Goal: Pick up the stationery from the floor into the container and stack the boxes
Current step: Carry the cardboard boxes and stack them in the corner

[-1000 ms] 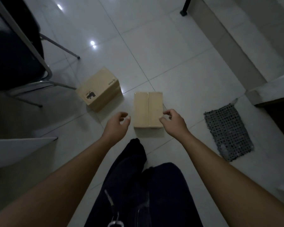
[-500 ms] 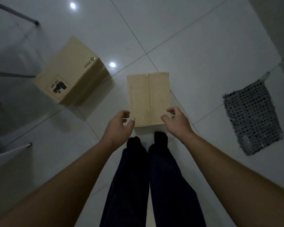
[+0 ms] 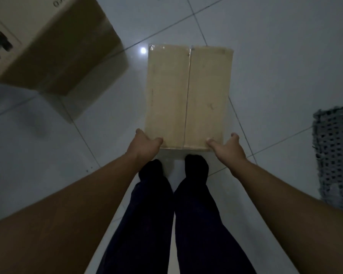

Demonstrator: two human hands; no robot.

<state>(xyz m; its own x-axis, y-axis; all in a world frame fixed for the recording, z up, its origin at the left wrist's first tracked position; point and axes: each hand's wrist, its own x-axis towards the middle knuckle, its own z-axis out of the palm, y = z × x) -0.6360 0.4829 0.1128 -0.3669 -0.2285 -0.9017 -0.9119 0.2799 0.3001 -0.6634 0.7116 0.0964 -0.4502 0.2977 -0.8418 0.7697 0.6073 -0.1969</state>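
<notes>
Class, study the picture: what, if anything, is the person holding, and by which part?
The smaller cardboard box, by its two near corners: the left hand grips the near left corner, the right hand the near right, thumbs on top.

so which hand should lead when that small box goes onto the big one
Left, probably. The left hand and right hand each hold a near corner of the small box, but the big box lies on the left hand's side.

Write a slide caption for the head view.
The left hand and right hand grip near corners of the small box on the floor, between a larger box and grey mat.
</notes>
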